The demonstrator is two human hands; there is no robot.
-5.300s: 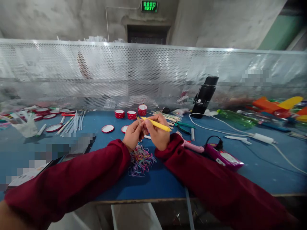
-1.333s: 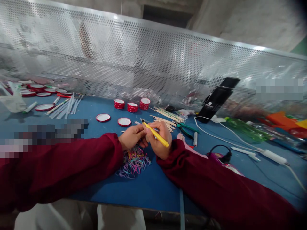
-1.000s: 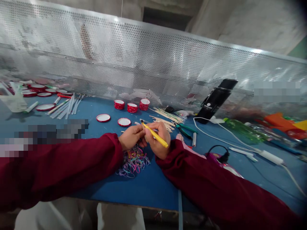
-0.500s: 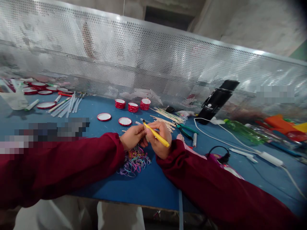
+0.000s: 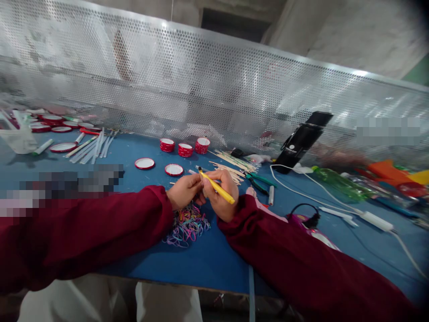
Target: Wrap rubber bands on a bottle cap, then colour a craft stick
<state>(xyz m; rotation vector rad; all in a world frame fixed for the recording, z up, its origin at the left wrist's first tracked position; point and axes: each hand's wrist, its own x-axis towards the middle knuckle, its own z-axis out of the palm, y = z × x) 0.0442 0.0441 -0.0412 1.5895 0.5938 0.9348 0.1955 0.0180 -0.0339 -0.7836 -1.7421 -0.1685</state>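
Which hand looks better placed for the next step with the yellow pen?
Probably the right hand: it grips the yellow pen, whose dark end stands near the left hand.

The right hand (image 5: 221,206) has the pen (image 5: 218,189) against the left hand (image 5: 183,192), above the table (image 5: 228,268). Just nearer the person than that grip lie loose bands (image 5: 189,228). Beyond it, leftward, rest two lids (image 5: 145,164), three tubs (image 5: 185,150) behind them. Sticks (image 5: 234,160) and pliers (image 5: 263,179) lie rightward, a flask (image 5: 303,143) farther right, a perforated screen (image 5: 208,89) behind everything.
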